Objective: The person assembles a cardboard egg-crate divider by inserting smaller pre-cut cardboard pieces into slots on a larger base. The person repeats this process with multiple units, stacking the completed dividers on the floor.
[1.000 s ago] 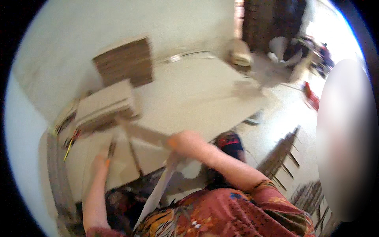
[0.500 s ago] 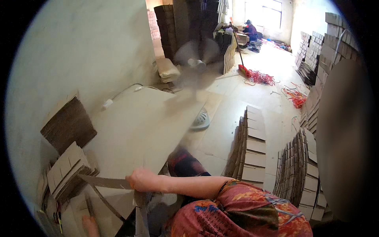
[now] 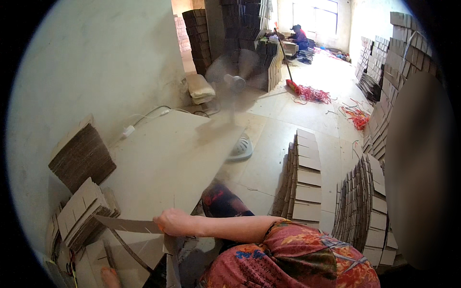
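Observation:
My right hand (image 3: 174,222) is closed on the end of a long cardboard strip (image 3: 129,224) held above the near end of the table. More cardboard pieces (image 3: 171,264) stand on edge below that hand. Low at the left edge of the table, my left hand (image 3: 110,277) is partly cut off by the frame. A narrow slotted cardboard strip (image 3: 109,253) rises from its fingers. Between the hands, another thin strip (image 3: 129,250) slants down to the right. Close by lies a stack of slotted cardboard sheets (image 3: 84,211).
A darker cardboard stack (image 3: 82,152) leans by the wall behind the pale tabletop (image 3: 163,149). Beyond the table stands a running fan (image 3: 235,82). Rows of cardboard (image 3: 307,192) line the floor at right. Red strapping (image 3: 312,93) and a broom (image 3: 283,55) lie farther off; a person (image 3: 300,38) sits near the window.
The view has shifted slightly. My left hand and its narrow strip have moved a little, the strip now tilting more. My right hand keeps its hold in nearly the same place.

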`<action>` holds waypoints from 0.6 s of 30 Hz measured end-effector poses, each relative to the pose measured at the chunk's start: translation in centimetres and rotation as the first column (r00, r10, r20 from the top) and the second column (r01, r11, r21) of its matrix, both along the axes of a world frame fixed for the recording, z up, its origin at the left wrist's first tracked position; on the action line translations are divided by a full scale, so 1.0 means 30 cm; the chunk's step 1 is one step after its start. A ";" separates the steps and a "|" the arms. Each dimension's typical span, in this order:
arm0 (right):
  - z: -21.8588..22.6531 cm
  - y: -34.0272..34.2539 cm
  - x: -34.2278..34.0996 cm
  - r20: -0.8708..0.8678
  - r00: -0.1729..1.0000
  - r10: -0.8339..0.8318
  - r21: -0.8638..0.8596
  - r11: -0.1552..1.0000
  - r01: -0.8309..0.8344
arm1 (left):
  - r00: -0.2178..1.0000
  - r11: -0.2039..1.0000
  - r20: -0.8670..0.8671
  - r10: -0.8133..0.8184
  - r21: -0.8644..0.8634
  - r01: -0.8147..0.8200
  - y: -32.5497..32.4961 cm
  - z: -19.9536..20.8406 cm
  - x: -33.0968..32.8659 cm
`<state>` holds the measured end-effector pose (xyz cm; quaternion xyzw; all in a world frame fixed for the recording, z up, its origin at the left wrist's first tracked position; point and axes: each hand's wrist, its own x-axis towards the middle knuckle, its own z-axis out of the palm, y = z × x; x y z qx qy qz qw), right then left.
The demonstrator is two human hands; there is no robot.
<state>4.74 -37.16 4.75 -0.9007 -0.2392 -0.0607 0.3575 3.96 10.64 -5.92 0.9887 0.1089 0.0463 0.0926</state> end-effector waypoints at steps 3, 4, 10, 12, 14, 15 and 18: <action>-0.013 -0.009 0.001 0.001 1.000 0.000 0.014 1.000 0.000 | 0.998 0.990 0.021 -0.057 0.134 0.054 0.000 -0.006 -0.002; -0.016 -0.011 0.004 0.013 1.000 -0.003 0.001 1.000 0.003 | 0.996 0.976 0.019 -0.088 0.203 0.082 -0.001 0.001 -0.004; -0.031 -0.003 0.035 -0.148 0.983 0.105 -0.048 0.992 -0.114 | 0.999 0.994 0.042 0.028 -0.110 -0.023 -0.126 0.168 -0.064; 0.012 -0.010 -0.002 -0.112 0.990 0.092 -0.130 0.986 -0.106 | 0.989 0.988 -0.047 0.137 -0.058 -0.140 -0.119 0.238 -0.094; -0.032 -0.034 0.015 -0.034 0.996 0.081 -0.198 0.976 -0.086 | 0.990 0.991 0.043 0.135 -0.029 -0.134 -0.097 0.219 -0.074; -0.028 -0.052 0.005 0.029 0.998 0.056 -0.200 0.979 -0.049 | 0.993 0.997 -0.095 0.071 0.020 -0.069 -0.086 0.265 -0.043; 0.005 -0.122 -0.024 0.179 0.984 0.007 -0.025 1.000 -0.002 | 0.995 0.998 -0.068 -0.068 -0.011 0.068 -0.198 0.382 0.023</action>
